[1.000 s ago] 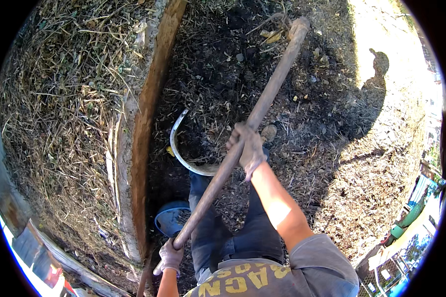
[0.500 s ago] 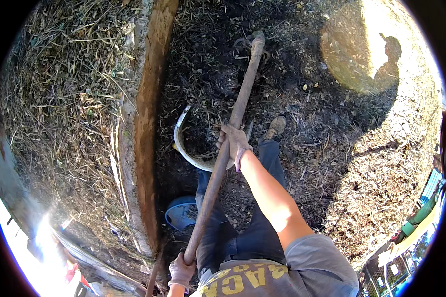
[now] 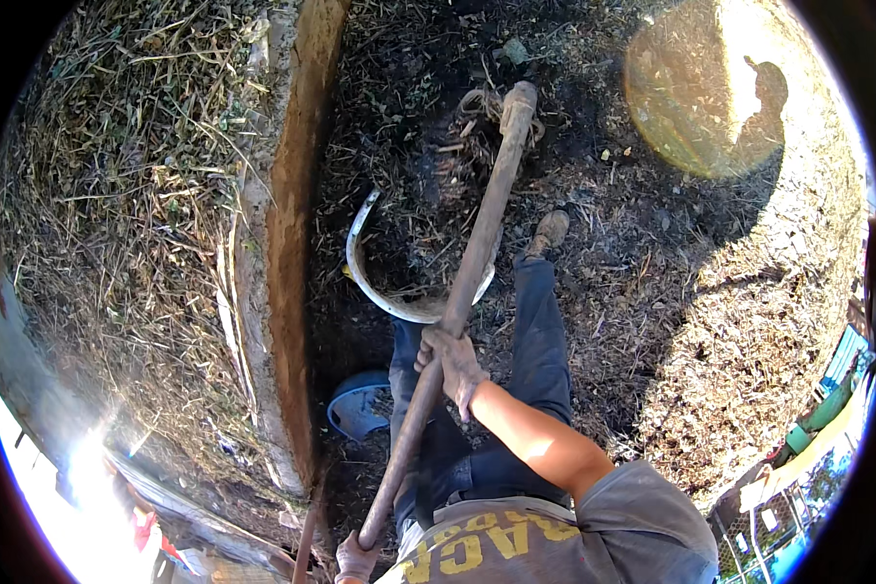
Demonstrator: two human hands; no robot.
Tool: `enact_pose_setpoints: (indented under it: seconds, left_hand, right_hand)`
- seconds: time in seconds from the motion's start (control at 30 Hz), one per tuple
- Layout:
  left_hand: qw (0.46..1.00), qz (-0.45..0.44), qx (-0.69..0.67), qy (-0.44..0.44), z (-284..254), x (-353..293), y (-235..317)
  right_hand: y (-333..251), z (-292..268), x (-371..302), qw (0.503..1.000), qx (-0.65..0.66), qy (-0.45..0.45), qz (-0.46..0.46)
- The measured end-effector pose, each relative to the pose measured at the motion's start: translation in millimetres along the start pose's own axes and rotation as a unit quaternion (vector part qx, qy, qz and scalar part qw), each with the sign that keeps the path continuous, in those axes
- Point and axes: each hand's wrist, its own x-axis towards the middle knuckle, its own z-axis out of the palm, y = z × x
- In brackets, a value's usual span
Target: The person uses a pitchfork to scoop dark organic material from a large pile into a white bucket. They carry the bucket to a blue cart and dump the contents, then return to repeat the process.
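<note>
A long wooden-handled tool (image 3: 485, 224) runs slantwise from beside my waist to the dark ground ahead. Curved prongs at its far end look like those of a pronged hoe, with plant litter gathered about them. My right hand (image 3: 453, 366), in a dirty glove, wraps round the middle of the handle. Close to my body, my left hand (image 3: 356, 559), gloved as well, grips the handle's near end and is partly cut off by the lower edge. Beneath the handle lies a white curved rim (image 3: 353, 255), perhaps of a tub; the handle crosses over part of it.
A wooden board (image 3: 297, 195) borders a bed of dry straw (image 3: 136, 224) on the left. By my left leg sits a blue bucket (image 3: 350, 404). My boot (image 3: 552, 230) stands on littered ground to the right. Fencing and a green object (image 3: 820, 420) show at the right rim.
The pronged end has come nearer to me, dragging litter with it. My right hand has moved back toward my body with the handle, and my left hand sits slightly lower.
</note>
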Motion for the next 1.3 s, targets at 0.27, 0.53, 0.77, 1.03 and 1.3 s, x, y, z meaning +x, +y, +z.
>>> enact_pose_setpoints:
  seconds: [0.27, 0.53, 0.77, 1.03, 1.3]
  left_hand:
    - [0.996, -0.078, 0.049, -0.01, -30, -48, -42]
    - [0.995, -0.029, 0.073, 0.055, -59, -24, 30]
    - [0.99, -0.111, 0.085, 0.024, -43, -98, -65]
    - [0.993, -0.012, 0.078, 0.093, -27, -13, -72]
    - [0.996, -0.021, 0.078, 0.03, -23, -49, -81]
  right_hand:
    - [113, -15, -95, 0.979, 0.058, -0.139, 0.139]
    - [138, -14, -110, 0.945, 0.017, -0.219, 0.243]
    - [137, -8, -108, 0.939, 0.032, -0.136, 0.313]
    - [17, -29, -90, 0.978, 0.087, -0.177, 0.065]
    - [87, -36, -15, 0.993, 0.059, -0.04, 0.093]
